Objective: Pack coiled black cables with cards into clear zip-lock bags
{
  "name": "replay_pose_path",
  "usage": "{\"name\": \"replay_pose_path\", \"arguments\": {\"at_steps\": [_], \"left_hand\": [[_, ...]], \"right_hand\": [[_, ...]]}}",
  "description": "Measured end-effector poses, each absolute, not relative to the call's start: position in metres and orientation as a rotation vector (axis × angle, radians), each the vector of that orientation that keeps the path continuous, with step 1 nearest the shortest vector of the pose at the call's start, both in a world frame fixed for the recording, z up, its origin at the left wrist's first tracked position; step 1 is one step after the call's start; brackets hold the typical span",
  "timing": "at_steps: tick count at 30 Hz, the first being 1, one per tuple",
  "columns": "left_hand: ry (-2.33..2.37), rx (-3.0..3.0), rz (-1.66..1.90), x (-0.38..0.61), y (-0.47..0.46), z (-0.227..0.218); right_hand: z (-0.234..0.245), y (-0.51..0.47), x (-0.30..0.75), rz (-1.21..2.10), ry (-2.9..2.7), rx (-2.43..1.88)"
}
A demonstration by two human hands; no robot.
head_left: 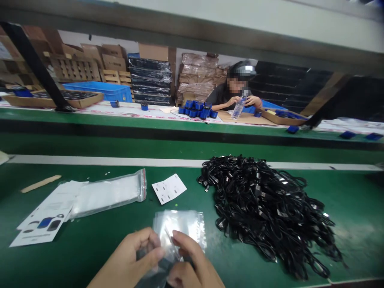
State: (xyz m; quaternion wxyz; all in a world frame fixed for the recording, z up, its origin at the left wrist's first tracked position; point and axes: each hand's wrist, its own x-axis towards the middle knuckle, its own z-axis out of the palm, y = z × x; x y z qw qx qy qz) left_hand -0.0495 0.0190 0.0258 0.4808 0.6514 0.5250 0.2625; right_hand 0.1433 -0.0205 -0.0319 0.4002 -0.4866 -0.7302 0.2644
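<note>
Both hands are in close at the near edge of the bench (90,260), and the clear bag (163,267) sits right between them, low in the view. The left hand (139,252) comes in from its own side, thumb and forefinger drawn nearly together, and that grip appears to have the film pinched at the tips. Over to the right hand (193,260): forefinger reaching out along the plastic, the other fingers curled and bent in; it is on the film, but how firm that grip is, nobody can tell from here. And here's the relation to watch: the bag lies inward of both hands, to the right of the left one and to the left of the right one, neither clearly nearer. Its long axis is hard to call, with the film crumpled and fingers across it. Just beyond the fingertips, more bags (187,220) lie flat and overlapping, reaching away from the person. Past those, a small leaflet (169,189) rests at a slant; off to the left, a packet (108,194) lies lengthwise, touching some printed sheets (39,232). And out on the right, well clear of the fingers, sprawls a big tangle of black cables (261,208).
</note>
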Motion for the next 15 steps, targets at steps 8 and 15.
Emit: {"name": "replay_pose_path", "arguments": {"at_steps": [8, 15], "left_hand": [[1.308, 1.801, 0.454, -0.04, 0.016, 0.033], [1.613, 1.925, 0.826, -0.037, 0.001, 0.01]], "right_hand": [[-0.018, -0.003, 0.152, 1.666, -1.214, -1.088], [-0.01, 0.007, 0.155, 1.109, -1.606, -1.54]]}}
